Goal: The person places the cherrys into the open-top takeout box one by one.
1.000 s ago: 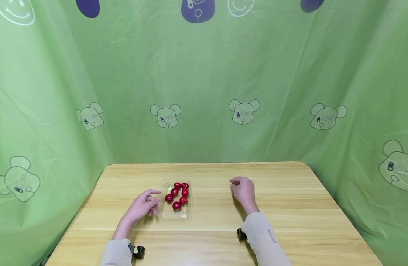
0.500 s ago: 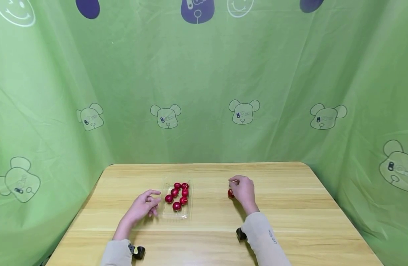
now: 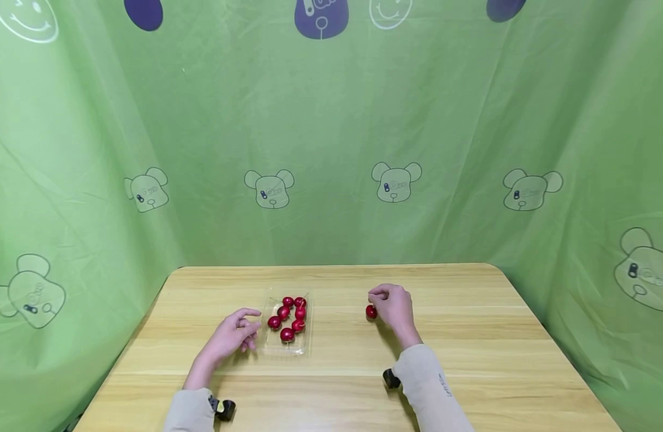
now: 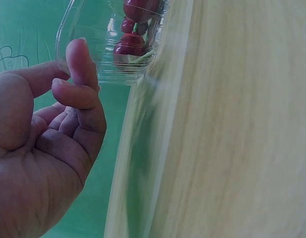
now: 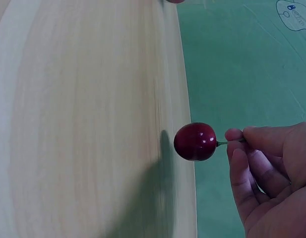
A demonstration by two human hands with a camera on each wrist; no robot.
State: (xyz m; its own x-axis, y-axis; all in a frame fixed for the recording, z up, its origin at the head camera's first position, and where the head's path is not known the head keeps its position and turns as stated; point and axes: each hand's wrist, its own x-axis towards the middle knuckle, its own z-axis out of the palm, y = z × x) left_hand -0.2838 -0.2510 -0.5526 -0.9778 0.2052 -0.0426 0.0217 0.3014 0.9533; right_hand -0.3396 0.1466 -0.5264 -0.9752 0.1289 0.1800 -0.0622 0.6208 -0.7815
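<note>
In the head view, my right hand [image 3: 397, 309] pinches a dark red cherry [image 3: 371, 312] by its stem between thumb and fingertips. The right wrist view shows this cherry [image 5: 195, 142] hanging from the thin green stem [image 5: 227, 143], apart from the tabletop. To the left lies a clear plastic box [image 3: 273, 349] with several red cherries [image 3: 287, 335] in it, some with stems showing. My left hand [image 3: 231, 335] is at the left edge of this box with loosely bent fingers. In the left wrist view, the fingertips [image 4: 79, 54] overlap the box's rim; firm contact is unclear.
A light wooden table [image 3: 342, 396] with rounded far corners bears everything. Green fabric [image 3: 331, 228] with bear prints hangs behind the table and at both sides. Each forearm wears a small black device, such as the left one [image 3: 225, 410].
The cherry under my right hand, hidden a second ago, has come into view below the fingertips. My right hand has shifted slightly left. The left hand and the box stay still.
</note>
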